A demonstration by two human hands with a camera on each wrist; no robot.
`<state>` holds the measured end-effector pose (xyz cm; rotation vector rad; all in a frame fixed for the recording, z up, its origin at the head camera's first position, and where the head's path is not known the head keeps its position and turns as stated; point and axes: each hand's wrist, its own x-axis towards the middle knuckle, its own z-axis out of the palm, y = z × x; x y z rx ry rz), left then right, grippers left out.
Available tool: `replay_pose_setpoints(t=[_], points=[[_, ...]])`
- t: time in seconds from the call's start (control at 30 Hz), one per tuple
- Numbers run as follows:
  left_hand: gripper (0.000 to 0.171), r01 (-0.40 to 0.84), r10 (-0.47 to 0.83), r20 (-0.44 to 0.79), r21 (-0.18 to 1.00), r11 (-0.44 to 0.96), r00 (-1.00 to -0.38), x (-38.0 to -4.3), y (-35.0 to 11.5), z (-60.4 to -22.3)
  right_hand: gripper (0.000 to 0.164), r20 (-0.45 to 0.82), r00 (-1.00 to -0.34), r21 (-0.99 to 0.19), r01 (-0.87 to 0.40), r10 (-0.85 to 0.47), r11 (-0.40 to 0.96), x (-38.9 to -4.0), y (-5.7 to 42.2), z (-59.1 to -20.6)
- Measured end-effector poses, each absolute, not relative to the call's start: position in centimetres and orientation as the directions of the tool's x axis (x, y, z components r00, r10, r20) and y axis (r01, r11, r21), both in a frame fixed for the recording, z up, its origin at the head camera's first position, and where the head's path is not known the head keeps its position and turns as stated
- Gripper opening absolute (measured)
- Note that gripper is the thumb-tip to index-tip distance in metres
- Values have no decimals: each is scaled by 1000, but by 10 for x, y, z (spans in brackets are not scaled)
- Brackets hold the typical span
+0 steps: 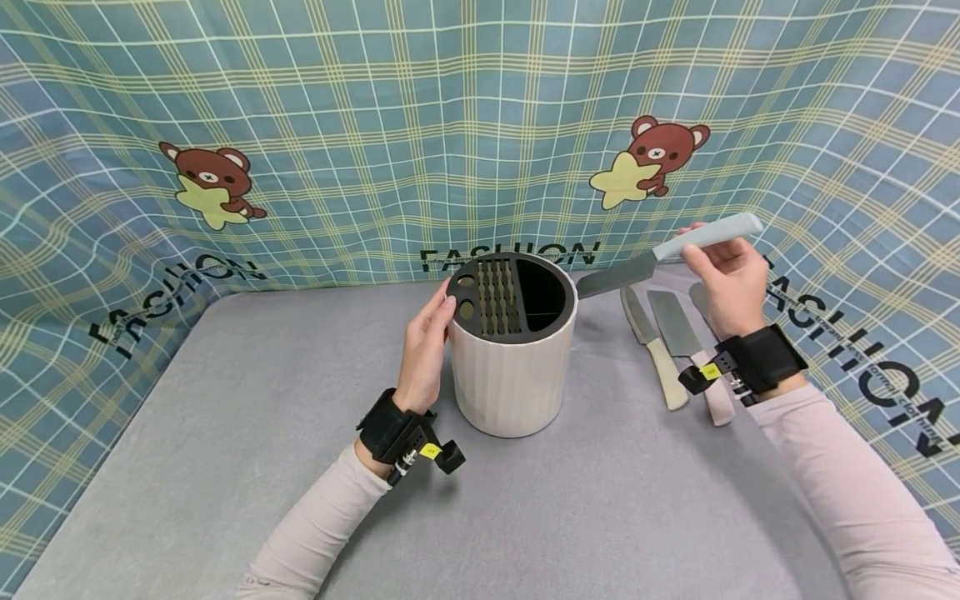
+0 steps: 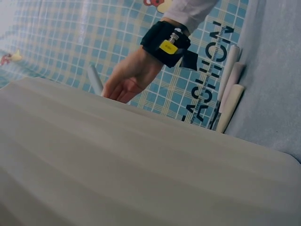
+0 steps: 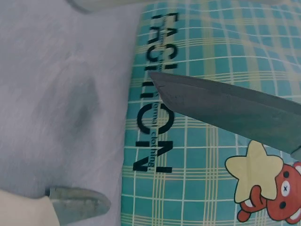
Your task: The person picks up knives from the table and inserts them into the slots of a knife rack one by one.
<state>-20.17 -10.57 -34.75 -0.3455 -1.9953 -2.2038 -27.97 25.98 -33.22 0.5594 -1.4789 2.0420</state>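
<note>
A ribbed off-white knife block (image 1: 512, 387) stands upright, its round black lid (image 1: 498, 332) fitted with slots, round holes and a larger opening. Against its left side my left hand (image 1: 424, 350) rests, fingers extended along the wall near the rim. My right hand (image 1: 733, 282) pinches a knife (image 1: 621, 275) by its pale blue-grey handle (image 1: 712, 233), to the right of the block. The blade points left and slightly down, its tip overlapping the block's right rim in the head view. In the right wrist view the whole dark blade (image 3: 225, 106) shows against the cloth.
On the grey table (image 1: 255, 433), right of the block, lie a cream-handled knife (image 1: 666, 371), a broad-bladed knife (image 1: 673, 323) with a pinkish handle, and another blade (image 1: 699, 298) partly hidden by the right hand. A checked cloth (image 1: 345, 150) with bear prints hangs behind.
</note>
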Motion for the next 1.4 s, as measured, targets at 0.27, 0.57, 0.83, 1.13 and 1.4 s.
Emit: replay_pose_setpoints(t=[0.27, 0.57, 0.83, 1.13, 1.4], points=[[51, 258, 28, 263, 960, -104, -965, -202, -107, -345, 32, 533, -797, -631, -598, 285, -494, -273, 262, -319], [59, 383, -8, 385, 916, -119, -923, -204, -114, -349, 31, 511, -801, -540, -582, 312, -609, -268, 266, -302], [49, 280, -28, 278, 953, -117, -960, -200, -117, -334, 30, 510, -794, -490, -584, 331, -647, -266, 267, -289], [43, 246, -45, 243, 966, -84, -969, -198, -120, -327, 25, 459, -820, -459, -548, 341, -699, -260, 263, -271], [40, 244, -68, 239, 967, -73, -969, -196, -121, -324, 23, 476, -839, -419, -481, 265, -770, -256, 254, -256]])
